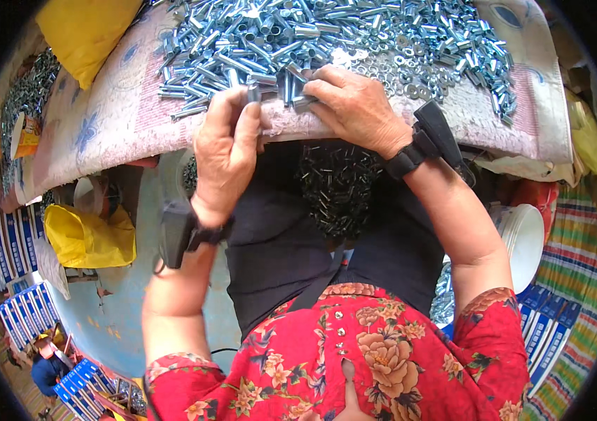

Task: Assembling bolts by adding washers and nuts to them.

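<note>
A heap of shiny metal sleeves (242, 52) covers the cloth-covered table (123, 126) in front of me. My left hand (232, 144) is closed at the heap's near edge, pinching a short metal sleeve (253, 92) between thumb and fingers. To its right, my right hand (358, 105) is bent over the same edge, its fingertips closed on another metal sleeve (302, 103). More sleeves lie loose between the two hands. Washers and nuts (414, 67) are spread beyond my right hand. Each wrist wears a black strap with a device.
Small dark metal parts (340, 189) are piled below the table edge, between my legs. A white bucket (523, 238) stands at right, near blue-and-white boxes (551, 326). Yellow bags (91, 235) and more boxes (28, 312) are at left. Another person (49, 368) is at lower left.
</note>
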`<state>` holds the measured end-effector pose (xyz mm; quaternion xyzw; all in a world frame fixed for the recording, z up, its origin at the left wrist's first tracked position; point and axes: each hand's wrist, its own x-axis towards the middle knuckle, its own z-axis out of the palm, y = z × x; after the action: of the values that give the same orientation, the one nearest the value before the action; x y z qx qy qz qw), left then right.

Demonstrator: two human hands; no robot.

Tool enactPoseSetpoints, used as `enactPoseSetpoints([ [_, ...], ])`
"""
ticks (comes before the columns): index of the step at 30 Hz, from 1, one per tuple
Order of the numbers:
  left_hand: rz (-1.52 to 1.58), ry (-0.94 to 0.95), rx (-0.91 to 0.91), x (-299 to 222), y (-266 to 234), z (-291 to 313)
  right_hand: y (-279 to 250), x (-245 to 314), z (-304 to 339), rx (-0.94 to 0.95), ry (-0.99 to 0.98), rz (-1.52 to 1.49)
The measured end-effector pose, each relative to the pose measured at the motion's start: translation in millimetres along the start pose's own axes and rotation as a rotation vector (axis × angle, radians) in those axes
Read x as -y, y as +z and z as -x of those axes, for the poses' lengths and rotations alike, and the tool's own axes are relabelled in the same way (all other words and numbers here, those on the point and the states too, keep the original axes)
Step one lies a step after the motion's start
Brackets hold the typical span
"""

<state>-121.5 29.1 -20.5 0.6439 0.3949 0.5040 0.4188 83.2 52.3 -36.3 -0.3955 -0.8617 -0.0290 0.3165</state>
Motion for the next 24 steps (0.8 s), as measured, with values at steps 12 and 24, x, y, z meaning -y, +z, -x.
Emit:
enactPoseSetpoints([
  [12,0.399,-0.494,0.076,-24,26,94,-27,80,66,-0.086,0.757,-1.483],
  [24,0.305,-0.492,0.178,-35,34,102,-37,99,84,-0.175,0.818,-1.654],
])
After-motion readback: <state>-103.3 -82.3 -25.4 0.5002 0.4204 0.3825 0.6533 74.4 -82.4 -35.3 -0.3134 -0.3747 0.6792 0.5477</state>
